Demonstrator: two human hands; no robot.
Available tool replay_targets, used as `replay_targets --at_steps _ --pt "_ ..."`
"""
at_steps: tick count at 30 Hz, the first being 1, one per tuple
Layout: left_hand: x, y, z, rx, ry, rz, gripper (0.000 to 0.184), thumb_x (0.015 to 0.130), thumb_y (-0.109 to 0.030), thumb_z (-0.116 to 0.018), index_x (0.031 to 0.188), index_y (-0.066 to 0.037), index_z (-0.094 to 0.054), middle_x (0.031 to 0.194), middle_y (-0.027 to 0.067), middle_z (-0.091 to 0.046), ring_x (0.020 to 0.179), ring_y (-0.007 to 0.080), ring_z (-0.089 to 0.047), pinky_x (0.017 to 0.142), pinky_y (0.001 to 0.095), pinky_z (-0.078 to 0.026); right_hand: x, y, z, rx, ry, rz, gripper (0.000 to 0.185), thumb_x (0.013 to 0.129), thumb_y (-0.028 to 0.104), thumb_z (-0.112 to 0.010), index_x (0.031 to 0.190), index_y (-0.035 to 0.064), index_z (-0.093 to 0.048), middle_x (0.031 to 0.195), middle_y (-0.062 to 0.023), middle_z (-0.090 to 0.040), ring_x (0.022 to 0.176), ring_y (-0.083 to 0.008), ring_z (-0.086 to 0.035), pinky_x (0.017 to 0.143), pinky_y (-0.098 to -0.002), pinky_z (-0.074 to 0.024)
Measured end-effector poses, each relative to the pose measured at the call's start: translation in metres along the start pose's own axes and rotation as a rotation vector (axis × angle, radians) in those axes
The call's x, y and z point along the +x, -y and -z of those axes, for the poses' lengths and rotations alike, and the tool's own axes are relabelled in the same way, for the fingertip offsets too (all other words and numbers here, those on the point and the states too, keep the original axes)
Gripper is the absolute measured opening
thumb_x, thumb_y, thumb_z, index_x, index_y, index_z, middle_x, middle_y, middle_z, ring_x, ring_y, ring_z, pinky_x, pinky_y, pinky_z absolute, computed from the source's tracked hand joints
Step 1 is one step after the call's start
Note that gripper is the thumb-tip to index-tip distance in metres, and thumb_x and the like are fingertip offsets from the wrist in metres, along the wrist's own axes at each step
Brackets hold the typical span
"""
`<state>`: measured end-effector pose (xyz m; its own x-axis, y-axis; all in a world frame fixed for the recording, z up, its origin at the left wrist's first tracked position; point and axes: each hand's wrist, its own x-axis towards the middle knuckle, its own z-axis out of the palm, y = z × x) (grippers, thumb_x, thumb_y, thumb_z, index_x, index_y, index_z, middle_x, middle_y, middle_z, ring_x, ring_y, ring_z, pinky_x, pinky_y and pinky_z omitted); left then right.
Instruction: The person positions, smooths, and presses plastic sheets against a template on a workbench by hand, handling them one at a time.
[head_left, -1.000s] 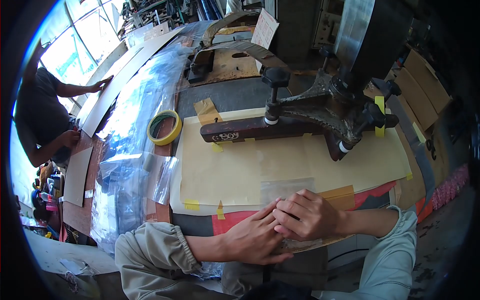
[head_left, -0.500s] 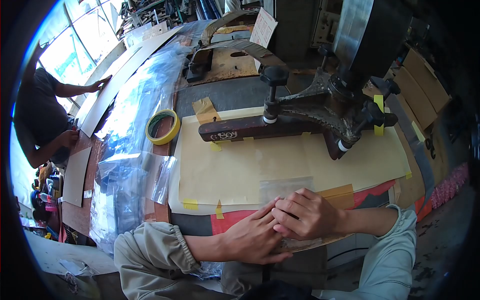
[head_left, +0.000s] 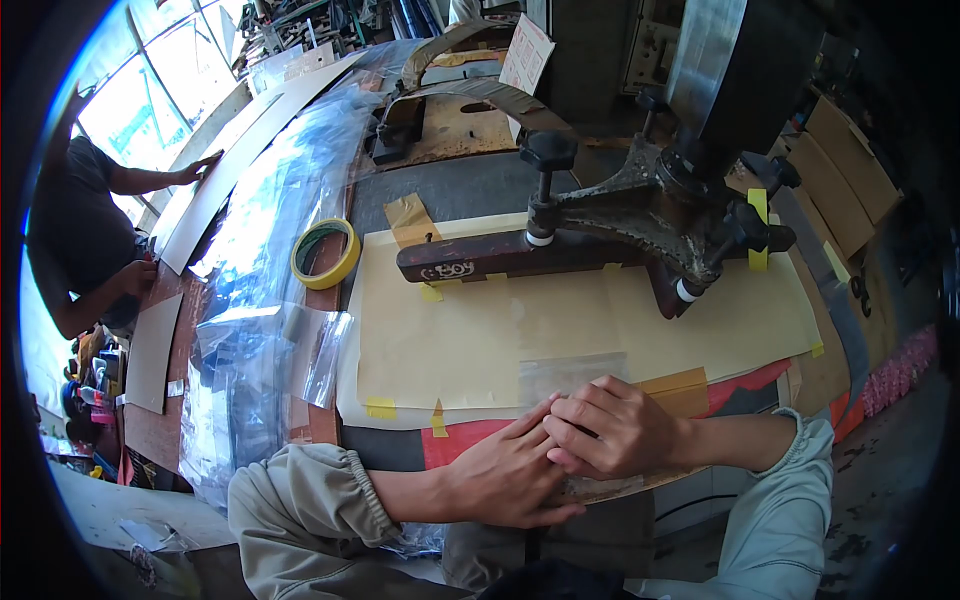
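My left hand (head_left: 505, 477) lies palm down at the near edge of the work table, its fingers stretched toward the right. Over its fingertips rests my right hand (head_left: 617, 432), with fingers curled and touching the left ones. Whether anything is inside the right hand's curl is hidden. Just beyond the hands, a clear plastic bag (head_left: 570, 372) lies flat on a cream sheet (head_left: 470, 345). Brown tape (head_left: 675, 393) and a red strip (head_left: 745, 388) show along the near edge. A dark press bar (head_left: 490, 258) stands over the sheet.
A heavy press head (head_left: 650, 215) with knobs hangs over the table's right half. A yellow tape roll (head_left: 326, 254) and clear plastic sheets (head_left: 245, 390) are at left. Another person (head_left: 95, 220) handles a long board (head_left: 225, 170) there. Cardboard (head_left: 845, 170) stands far right.
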<state>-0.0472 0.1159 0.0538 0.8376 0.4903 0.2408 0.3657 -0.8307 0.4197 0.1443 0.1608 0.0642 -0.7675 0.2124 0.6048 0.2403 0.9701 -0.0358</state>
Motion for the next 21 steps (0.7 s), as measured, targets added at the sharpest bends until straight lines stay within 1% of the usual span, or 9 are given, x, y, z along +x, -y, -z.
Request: replay_targets --at_steps 18,21 --pt "-0.0001 0.0 -0.0008 0.036 -0.023 -0.016 0.06 0.092 -0.05 -0.049 0.101 0.008 -0.059 0.108 0.0234 -0.057 0.12 0.0368 -0.049 0.118 0.0515 -0.019 -0.0004 0.0001 -0.0001 -0.001 0.002 -0.003 0.021 0.083 0.023 -0.065 0.08 0.0026 -0.062 0.085 -0.0105 -0.062 0.079 -0.0204 -0.06 0.068 -0.0314 -0.0474" --pt "0.0 -0.0003 -0.0007 0.044 -0.014 -0.008 0.058 0.092 -0.049 -0.05 0.104 0.007 -0.058 0.108 0.0229 -0.057 0.119 0.0366 -0.05 0.118 0.0515 -0.018 0.0007 -0.0002 0.0008 0.006 -0.004 -0.002 0.021 0.082 0.023 -0.066 0.08 0.0026 -0.062 0.085 -0.0101 -0.061 0.078 -0.0201 -0.06 0.067 -0.0315 -0.047"
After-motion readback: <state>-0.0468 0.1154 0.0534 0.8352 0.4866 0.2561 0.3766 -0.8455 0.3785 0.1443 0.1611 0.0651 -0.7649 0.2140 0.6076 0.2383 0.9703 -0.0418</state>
